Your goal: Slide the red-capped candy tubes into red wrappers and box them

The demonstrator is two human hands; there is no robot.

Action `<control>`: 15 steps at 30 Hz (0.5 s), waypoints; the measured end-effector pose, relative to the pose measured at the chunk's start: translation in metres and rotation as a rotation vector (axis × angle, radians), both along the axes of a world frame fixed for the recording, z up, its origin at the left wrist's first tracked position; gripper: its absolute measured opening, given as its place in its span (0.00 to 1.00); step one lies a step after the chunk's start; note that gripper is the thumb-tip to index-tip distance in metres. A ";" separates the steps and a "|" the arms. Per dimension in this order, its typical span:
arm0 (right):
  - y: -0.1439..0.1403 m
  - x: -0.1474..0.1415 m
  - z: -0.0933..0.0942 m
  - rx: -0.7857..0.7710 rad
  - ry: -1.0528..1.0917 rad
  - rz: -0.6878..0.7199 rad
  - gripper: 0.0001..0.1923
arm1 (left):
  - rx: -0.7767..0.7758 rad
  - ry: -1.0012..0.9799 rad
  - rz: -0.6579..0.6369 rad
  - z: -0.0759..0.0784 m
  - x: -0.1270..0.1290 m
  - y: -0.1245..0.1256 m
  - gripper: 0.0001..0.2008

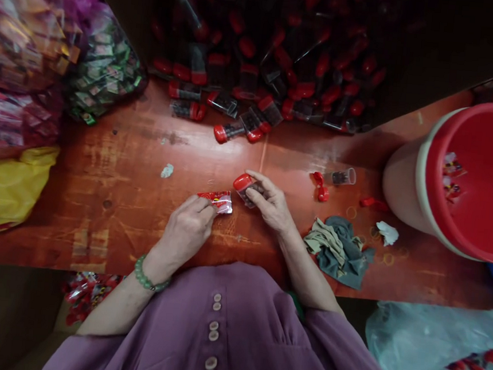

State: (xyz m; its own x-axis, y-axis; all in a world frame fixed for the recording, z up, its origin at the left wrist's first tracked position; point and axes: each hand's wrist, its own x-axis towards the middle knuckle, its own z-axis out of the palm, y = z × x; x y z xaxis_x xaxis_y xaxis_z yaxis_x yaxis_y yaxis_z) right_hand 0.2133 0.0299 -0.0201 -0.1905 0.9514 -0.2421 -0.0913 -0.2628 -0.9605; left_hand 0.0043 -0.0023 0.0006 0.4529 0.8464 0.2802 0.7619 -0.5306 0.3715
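My left hand [191, 226], with a green bead bracelet on its wrist, pinches a small red and silver packet [223, 202] just above the table. Close by on the right, my right hand [270, 204] grips a small clear container with a red cap [242, 182]; dark contents show through its wall. The cap points up and left, toward the packet. Packet and container are near each other but apart. Farther right, a clear container [344, 177] lies on its side with dark bits inside, beside a loose red cap [321, 189].
A big dark box [392, 100] full of red-capped containers [250, 73] opens at the back, several spilling out. Bags of packets [105, 69] and a yellow bag [13, 187] stand left. At right are a red-rimmed bucket [434, 184], cloths [340, 248] and rubber bands [389, 259].
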 end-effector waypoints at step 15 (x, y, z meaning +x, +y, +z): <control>-0.027 0.006 0.030 -0.452 0.383 0.153 0.17 | -0.048 -0.412 0.009 0.005 -0.006 0.001 0.04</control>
State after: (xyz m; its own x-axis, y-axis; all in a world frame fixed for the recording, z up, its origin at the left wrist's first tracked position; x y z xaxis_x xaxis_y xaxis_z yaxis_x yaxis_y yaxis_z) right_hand 0.2195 0.0034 0.0096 -0.4701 0.7256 -0.5024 -0.3372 -0.6737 -0.6576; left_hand -0.0013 -0.0015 0.0055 0.3036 0.8664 0.3965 0.5484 -0.4992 0.6709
